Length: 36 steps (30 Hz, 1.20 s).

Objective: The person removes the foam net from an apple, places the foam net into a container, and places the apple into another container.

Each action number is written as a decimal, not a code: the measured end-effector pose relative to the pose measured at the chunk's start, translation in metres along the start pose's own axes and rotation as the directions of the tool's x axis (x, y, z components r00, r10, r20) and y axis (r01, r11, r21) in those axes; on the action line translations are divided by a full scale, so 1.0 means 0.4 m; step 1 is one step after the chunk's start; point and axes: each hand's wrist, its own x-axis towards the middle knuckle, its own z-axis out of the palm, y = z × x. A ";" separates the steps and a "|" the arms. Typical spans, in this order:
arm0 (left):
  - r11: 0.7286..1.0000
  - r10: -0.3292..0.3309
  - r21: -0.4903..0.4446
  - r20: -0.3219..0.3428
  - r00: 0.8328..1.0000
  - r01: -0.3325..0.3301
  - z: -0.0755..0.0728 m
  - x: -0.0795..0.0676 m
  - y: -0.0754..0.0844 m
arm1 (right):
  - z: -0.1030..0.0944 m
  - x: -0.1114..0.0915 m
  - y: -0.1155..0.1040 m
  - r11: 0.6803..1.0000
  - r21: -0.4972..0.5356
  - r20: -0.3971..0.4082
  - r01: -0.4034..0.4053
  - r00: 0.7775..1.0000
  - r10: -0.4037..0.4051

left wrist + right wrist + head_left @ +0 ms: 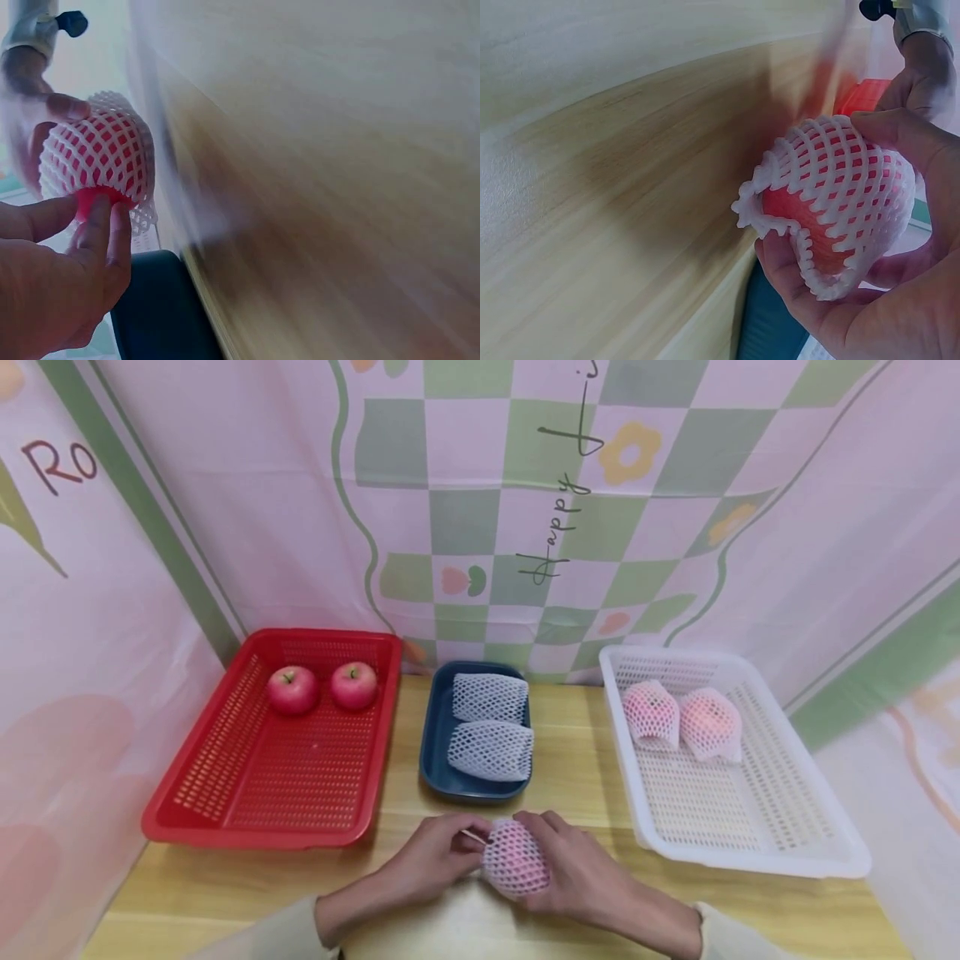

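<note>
A red apple [795,211] sits inside a white foam net sleeve [513,858] above the near part of the table. My right hand [581,868] grips the sleeved apple from the right, thumb on one side and fingers curled round the other. My left hand [433,858] is at the sleeve's left end, pinching its edge with thumb and fingertips. In the left wrist view, these fingertips [101,214] lie against the red skin that shows beyond the net. In the right wrist view, the net's open rim leaves part of the apple bare.
A red basket [382,718] on the left holds two bare apples [292,690]. In the middle, a dark blue tray [438,727] holds two empty foam nets [491,750]. A white basket [817,793] on the right holds two sleeved apples [709,720]. A patterned curtain [465,443] hangs behind.
</note>
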 end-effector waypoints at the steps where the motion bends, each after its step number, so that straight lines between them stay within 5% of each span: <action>1: 1.000 -0.008 0.001 -0.001 1.000 0.008 0.001 0.001 0.000 | 0.001 0.000 0.000 1.000 0.003 -0.001 0.004 1.000 -0.004; 7: 0.999 -0.053 -0.008 0.010 0.999 0.054 0.006 0.009 -0.003 | 0.003 0.001 0.000 1.000 0.016 0.006 0.004 1.000 -0.005; 27: 0.998 -0.056 -0.019 0.066 0.996 0.058 0.028 0.020 -0.006 | 0.003 0.005 -0.011 0.999 0.034 0.025 -0.020 1.000 0.019; 36: 0.988 -0.050 0.148 0.056 0.997 0.042 0.034 0.017 -0.003 | 0.010 0.003 -0.027 0.995 0.095 0.012 -0.008 1.000 0.007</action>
